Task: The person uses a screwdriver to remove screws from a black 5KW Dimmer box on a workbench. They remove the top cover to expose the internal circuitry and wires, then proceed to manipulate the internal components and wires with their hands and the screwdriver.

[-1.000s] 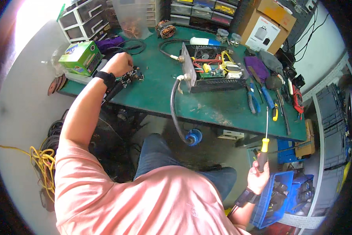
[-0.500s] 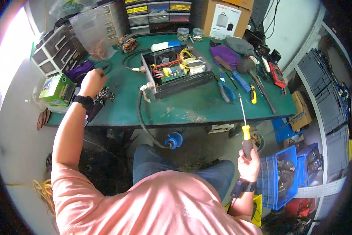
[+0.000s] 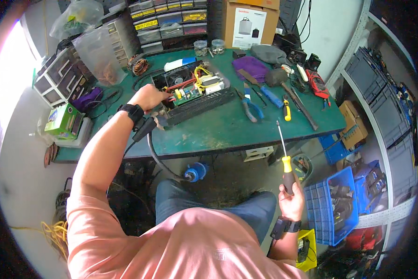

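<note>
My right hand point(image 3: 291, 203) is closed round the dark handle of a screwdriver point(image 3: 287, 173) with a yellow collar. Its shaft points up and away, held in the air in front of the bench edge. At the left end of an open black metal case point(image 3: 199, 108), my left hand point(image 3: 148, 97) reaches in with its fingers drawn together. What they hold or touch, if anything, is hidden. Inside the case are a green circuit board point(image 3: 188, 98), red and yellow wires and a fan. A thick black cable point(image 3: 154, 152) runs from the case down to a blue plug point(image 3: 197, 171).
Pliers point(image 3: 250, 106), a hammer point(image 3: 296, 100), a yellow-black screwdriver point(image 3: 287, 111) and a red meter point(image 3: 316, 83) lie on the green bench point(image 3: 204, 135)'s right side. A green box point(image 3: 63, 122) stands at left, small drawers point(image 3: 171, 30) behind. A blue crate point(image 3: 321, 218) is at lower right.
My left hand has moved right, from the left side of the bench to the case. My right hand still holds the screwdriver. The whole view has shifted a little.
</note>
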### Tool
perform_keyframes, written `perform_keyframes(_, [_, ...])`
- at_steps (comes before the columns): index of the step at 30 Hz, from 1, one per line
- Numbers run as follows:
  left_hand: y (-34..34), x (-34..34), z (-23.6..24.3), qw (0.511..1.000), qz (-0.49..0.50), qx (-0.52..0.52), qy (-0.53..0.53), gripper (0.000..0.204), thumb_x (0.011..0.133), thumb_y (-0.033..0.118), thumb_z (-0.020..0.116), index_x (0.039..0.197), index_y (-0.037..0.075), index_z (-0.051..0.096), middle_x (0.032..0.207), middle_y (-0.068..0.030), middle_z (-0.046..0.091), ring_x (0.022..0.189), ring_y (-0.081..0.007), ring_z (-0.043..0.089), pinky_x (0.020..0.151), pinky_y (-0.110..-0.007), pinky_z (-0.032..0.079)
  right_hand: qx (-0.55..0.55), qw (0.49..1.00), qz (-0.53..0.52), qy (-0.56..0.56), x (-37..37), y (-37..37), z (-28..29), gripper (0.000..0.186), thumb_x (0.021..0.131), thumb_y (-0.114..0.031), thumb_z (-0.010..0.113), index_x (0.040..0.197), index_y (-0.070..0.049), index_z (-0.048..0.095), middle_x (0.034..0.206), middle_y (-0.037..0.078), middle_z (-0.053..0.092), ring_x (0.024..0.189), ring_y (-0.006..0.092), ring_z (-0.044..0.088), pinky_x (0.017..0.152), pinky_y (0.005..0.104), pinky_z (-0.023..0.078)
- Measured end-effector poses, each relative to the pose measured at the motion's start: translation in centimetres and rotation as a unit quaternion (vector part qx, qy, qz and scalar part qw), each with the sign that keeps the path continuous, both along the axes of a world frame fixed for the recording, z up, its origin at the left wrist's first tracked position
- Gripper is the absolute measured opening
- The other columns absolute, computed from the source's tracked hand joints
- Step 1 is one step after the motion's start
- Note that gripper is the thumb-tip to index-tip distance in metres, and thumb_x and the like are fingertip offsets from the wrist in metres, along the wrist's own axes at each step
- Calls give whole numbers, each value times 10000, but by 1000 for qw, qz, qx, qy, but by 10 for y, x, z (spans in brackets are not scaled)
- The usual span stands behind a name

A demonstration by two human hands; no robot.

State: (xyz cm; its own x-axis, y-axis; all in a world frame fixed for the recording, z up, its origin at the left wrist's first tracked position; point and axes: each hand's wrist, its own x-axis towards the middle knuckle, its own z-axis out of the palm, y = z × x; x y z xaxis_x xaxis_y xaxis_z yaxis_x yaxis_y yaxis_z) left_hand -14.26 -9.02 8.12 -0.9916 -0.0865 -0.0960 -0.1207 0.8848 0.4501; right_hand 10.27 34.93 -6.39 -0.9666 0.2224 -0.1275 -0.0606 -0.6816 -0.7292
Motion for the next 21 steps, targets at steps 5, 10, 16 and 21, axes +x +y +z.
perform_keyframes(5, [-38, -27, -32, 989, -94, -108, 18, 302, 864, 268, 527, 944, -1, 639, 674, -141, 608, 558, -224, 616, 465, -356, 475, 7, 1000, 11, -4, -1, 3, -2, 528, 892, -257, 592, 1330, -14, 427, 1105, 111, 573, 760, 183, 584, 521, 245, 484])
perform_keyframes(10, [-15, -28, -26, 993, -61, -88, -48, 248, 871, 174, 475, 953, 11, 643, 762, -185, 629, 700, -282, 656, 598, -383, 514, -15, 1000, -14, -15, 1, 1, -1, 504, 892, -230, 589, 1318, -5, 440, 1034, 108, 584, 746, 216, 599, 540, 274, 499])
perform_keyframes(16, [-15, -16, -20, 991, -124, -10, 54, 302, 841, 239, 518, 814, -42, 627, 588, -149, 561, 468, -216, 565, 434, -368, 430, -26, 1000, 13, 8, 1, 4, -8, 508, 890, -206, 590, 1321, 9, 429, 981, 109, 587, 749, 232, 604, 541, 284, 500])
perform_keyframes(21, [-14, -13, -7, 993, -24, 110, -23, 228, 795, 185, 578, 747, -33, 619, 565, -51, 511, 427, -145, 466, 385, -311, 336, -25, 999, 27, 3, 0, 10, -10, 523, 881, -203, 598, 1320, 23, 425, 996, 117, 595, 742, 231, 607, 539, 293, 500])
